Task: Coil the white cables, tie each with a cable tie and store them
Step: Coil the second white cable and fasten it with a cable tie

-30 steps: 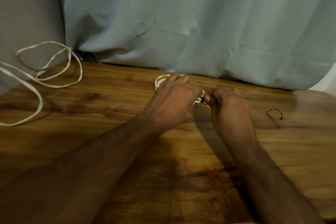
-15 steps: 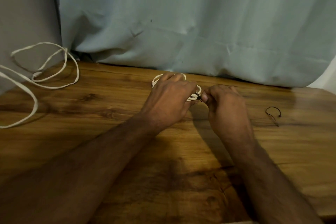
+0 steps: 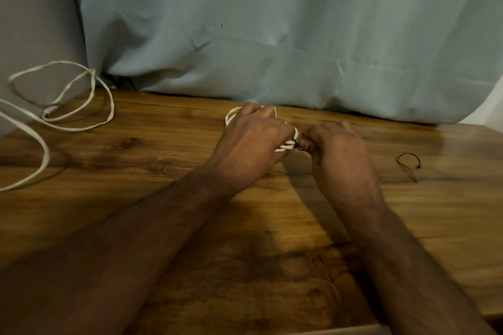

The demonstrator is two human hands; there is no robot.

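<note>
Head view shows us the right hand (image 3: 340, 155) with its thumb and forefinger pinched on a black cable tie (image 3: 297, 143) at the near edge of the coiled white cable (image 3: 285, 146). We judge the pinch is placed there to draw the tie tight around the bundled turns. The left hand (image 3: 251, 141) lies over the coil with its fingers curled round it, pressing it to the wooden table (image 3: 272, 226); we judge this keeps the loops from springing apart while the tie is closed. Most of the coil is hidden under that hand, only its far rim and near strands showing.

To the right, well apart from both hands, a spare black cable tie (image 3: 408, 164) lies on the table, presumably for the next cable. At far left a loose white cable (image 3: 54, 117) sprawls uncoiled, partly off the table edge. A pale blue curtain (image 3: 272, 35) hangs behind.

We find no brands, labels or legible writing.
</note>
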